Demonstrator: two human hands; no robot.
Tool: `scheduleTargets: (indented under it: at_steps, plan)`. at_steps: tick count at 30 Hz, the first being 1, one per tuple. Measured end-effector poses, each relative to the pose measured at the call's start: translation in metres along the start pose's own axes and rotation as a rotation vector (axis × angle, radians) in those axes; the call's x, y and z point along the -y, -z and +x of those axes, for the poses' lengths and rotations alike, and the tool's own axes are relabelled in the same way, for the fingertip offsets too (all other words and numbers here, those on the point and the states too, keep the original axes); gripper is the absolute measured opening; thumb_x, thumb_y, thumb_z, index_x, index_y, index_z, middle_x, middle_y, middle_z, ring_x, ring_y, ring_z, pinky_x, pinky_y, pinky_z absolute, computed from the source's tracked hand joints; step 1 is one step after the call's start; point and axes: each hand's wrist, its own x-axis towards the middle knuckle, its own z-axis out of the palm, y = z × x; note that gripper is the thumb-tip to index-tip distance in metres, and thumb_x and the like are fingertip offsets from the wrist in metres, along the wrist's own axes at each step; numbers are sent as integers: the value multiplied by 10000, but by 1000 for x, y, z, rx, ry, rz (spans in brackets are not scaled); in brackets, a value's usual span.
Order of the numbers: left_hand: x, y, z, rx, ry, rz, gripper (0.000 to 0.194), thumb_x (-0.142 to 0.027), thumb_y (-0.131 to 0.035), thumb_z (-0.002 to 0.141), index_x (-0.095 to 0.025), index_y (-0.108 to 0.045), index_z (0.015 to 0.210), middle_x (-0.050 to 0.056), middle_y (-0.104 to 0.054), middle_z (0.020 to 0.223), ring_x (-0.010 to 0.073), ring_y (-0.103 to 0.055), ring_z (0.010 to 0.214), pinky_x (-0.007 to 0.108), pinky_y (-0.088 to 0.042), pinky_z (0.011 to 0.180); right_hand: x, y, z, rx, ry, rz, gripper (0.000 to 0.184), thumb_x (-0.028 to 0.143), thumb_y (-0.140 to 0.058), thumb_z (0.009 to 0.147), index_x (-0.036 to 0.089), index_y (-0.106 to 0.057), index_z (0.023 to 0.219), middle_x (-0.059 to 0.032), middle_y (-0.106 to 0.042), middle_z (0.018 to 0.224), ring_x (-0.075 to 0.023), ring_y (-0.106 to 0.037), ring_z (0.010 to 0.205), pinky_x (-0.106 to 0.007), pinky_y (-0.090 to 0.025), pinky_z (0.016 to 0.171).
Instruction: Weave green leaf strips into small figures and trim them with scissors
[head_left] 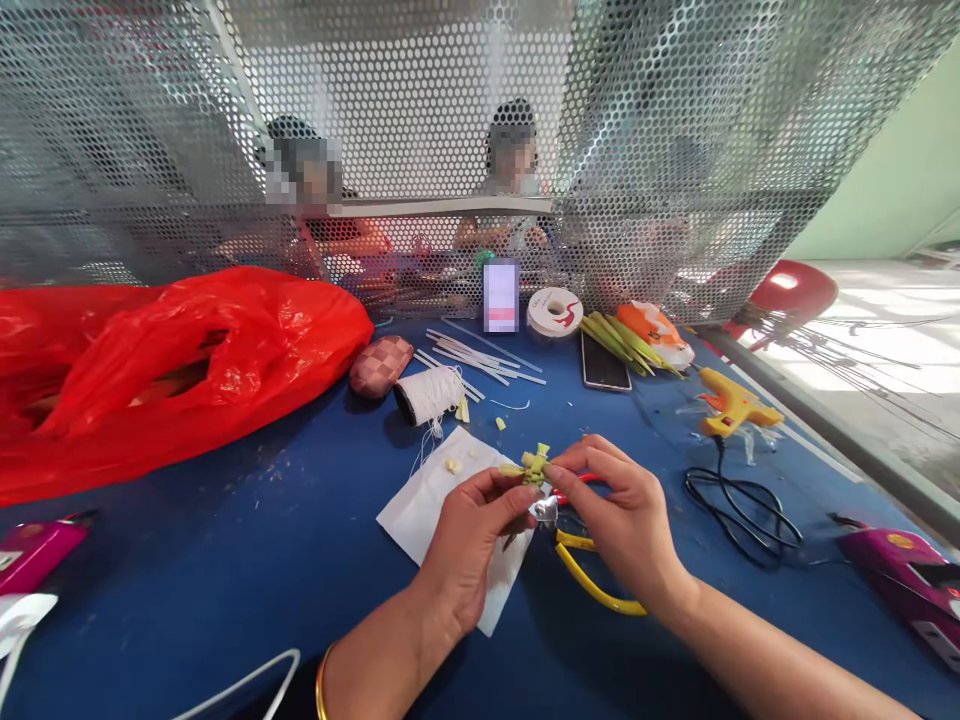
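Between both hands, over the table's middle, is a small yellow-green figure (535, 466) that looks folded or woven from leaf strips. My left hand (480, 525) pinches its lower left part between thumb and fingers. From the other side, the thumb and forefinger of my right hand (619, 505) close on its right edge. Under the hands lies a white paper sheet (427, 500) with small pale scraps on it. A pair of pliers with yellow and red handles (600, 588) rests beside the sheet, partly hidden by my right hand.
A thread spool (431, 393), patterned pouch (382, 366), white strips (480, 355), ribbon roll (555, 313), dark phone (606, 360) and green leaves (626, 340) lie beyond. A yellow glue gun (735, 405) with cable sits right, a red bag (247, 370) left. People sit behind the perforated screen (420, 120).
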Motion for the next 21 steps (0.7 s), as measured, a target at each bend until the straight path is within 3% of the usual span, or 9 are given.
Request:
scheduleTargets:
  at_steps: [7, 13, 16, 19, 21]
  plan:
    - [-1, -1, 2, -26, -16, -10, 211, -226, -846, 602, -142, -744, 767, 35, -702, 788, 86, -570, 632, 222, -445, 660, 1, -5, 0, -32, -47, 75, 258, 317, -621, 855, 196, -638, 627, -13, -591, 662, -156, -542, 640, -285, -435, 608]
    - [0, 0, 3, -27, 27, -59, 281, -241, -881, 557, -138, -749, 783, 43, -707, 790, 91, -581, 626, 216, -457, 641, 1, -1, 8, 156, -438, 398, 357, 492, -703, 756, 169, -692, 907, -34, -677, 807, -161, -589, 672, -277, -473, 608]
    - [0, 2, 2, 14, 43, -36, 279, -292, -856, 615, -133, -750, 819, 48, -707, 784, 93, -589, 635, 215, -466, 665, 2, 0, 10, 253, -521, 536, 346, 476, -772, 688, 152, -691, 780, -17, -663, 701, -148, -582, 637, -271, -468, 620]
    - [0, 3, 2, 42, 56, -1, 323, -422, -772, 717, -129, -746, 849, 70, -713, 791, 117, -612, 662, 241, -480, 698, 3, 0, 10, 210, -576, 604, 346, 479, -786, 672, 154, -680, 724, -3, -649, 657, -128, -564, 589, -257, -453, 592]
    - [0, 2, 2, 43, 49, 29, 331, -423, -784, 700, -123, -745, 834, 79, -718, 787, 126, -618, 672, 251, -481, 714, 3, 0, 10, 180, -591, 621, 344, 475, -803, 651, 160, -678, 714, 3, -649, 647, -123, -562, 572, -251, -450, 573]
